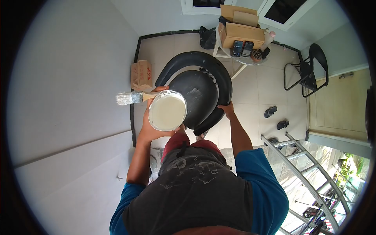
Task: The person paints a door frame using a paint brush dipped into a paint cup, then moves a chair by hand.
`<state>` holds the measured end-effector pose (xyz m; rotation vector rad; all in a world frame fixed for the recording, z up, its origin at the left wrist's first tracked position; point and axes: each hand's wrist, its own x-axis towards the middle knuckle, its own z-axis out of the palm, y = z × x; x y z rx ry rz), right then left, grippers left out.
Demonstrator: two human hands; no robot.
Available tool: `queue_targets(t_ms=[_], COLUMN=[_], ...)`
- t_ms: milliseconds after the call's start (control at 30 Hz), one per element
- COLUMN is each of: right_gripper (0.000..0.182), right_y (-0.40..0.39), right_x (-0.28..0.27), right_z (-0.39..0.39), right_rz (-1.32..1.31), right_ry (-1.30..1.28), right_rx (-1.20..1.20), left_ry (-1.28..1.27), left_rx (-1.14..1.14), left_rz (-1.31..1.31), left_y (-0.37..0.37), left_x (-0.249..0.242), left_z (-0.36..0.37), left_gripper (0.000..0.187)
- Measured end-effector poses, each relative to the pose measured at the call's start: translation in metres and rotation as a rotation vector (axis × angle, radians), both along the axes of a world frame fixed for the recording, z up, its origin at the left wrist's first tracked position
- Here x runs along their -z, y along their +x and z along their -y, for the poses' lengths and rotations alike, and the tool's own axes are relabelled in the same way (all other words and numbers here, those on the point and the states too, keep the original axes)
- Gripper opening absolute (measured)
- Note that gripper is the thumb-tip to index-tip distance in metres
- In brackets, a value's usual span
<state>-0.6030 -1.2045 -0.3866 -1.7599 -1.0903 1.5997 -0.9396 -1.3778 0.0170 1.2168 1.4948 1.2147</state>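
Note:
My left hand (pixel 147 126) is wrapped around a round paint container (pixel 168 113) filled with pale cream paint. In the same hand a paintbrush (pixel 132 98) lies across the container's far side, its paint-caked bristles pointing left and part of its wooden handle hidden. A black round-seated chair (pixel 196 96) with a curved backrest stands in front of my legs. On the right, my right hand (pixel 226 109) grips the curved rim of that chair, with some fingers hidden behind it.
A wall (pixel 70 86) rises close on the left, with a small cardboard box (pixel 141 75) beside it. Ahead, a table holds an open carton (pixel 243 35) and phones (pixel 247 49). To the right are a folding chair (pixel 308 70), sandals (pixel 270 111) and a metal ladder (pixel 309 172).

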Motion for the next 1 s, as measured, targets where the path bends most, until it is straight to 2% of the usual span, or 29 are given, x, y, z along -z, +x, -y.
queue_targets(t_ms=[100,233,300,333,367,433,500,567,667,733,833,933,967,1000], right_gripper=[0.087,0.088,0.089,0.088,0.086,0.084,0.084,0.084,0.087,0.086,0.085,0.087,0.088,0.087], right_y=[0.011,0.027,0.029,0.034,0.040,0.045,0.044,0.053,0.068,0.075,0.080,0.087,0.090,0.093], right_x=[-0.004,0.017,0.005,0.012,0.023,0.043,0.043,0.044,0.057,0.066,0.069,0.061,0.065,0.076], right_z=[-0.026,-0.046,-0.051,-0.055,-0.061,-0.070,-0.082,-0.090,-0.104,-0.117,-0.131,-0.134,-0.137,-0.148], right_rz=[0.021,-0.015,0.030,-0.034,-0.099,-0.086,-0.022,0.029,0.075,0.132,0.124,0.158,0.191,0.200], right_ry=[-0.092,-0.175,-0.149,-0.132,-0.113,-0.106,-0.104,-0.120,-0.123,-0.132,-0.176,-0.184,-0.176,-0.178], right_rx=[0.029,0.096,0.108,0.077,0.043,0.133,0.143,0.220,0.210,0.196,0.246,0.258,0.261,0.263], left_ry=[-0.021,0.034,-0.079,-0.078,-0.057,-0.031,0.183,0.142,0.104,-0.020,-0.048,-0.167,-0.170,-0.048], left_rx=[0.002,-0.013,-0.024,-0.037,-0.069,-0.113,-0.098,-0.101,-0.141,-0.157,-0.106,-0.119,-0.122,-0.180], left_rz=[0.000,-0.089,-0.094,-0.108,-0.082,-0.064,-0.142,-0.134,-0.116,-0.164,-0.127,-0.142,-0.147,-0.153], left_y=[0.004,-0.005,-0.009,-0.009,-0.007,-0.011,-0.014,-0.013,-0.011,-0.015,-0.027,-0.017,-0.011,-0.005], left_x=[-0.001,0.000,0.001,-0.001,-0.005,-0.007,-0.002,-0.001,0.000,0.007,0.029,0.016,0.013,0.020], left_z=[-0.011,-0.018,-0.018,-0.017,-0.017,-0.018,-0.023,-0.023,-0.018,-0.012,-0.013,-0.010,-0.015,-0.031], left_gripper=[0.102,0.103,0.105,0.105,0.106,0.106,0.106,0.107,0.105,0.104,0.099,0.103,0.103,0.093])
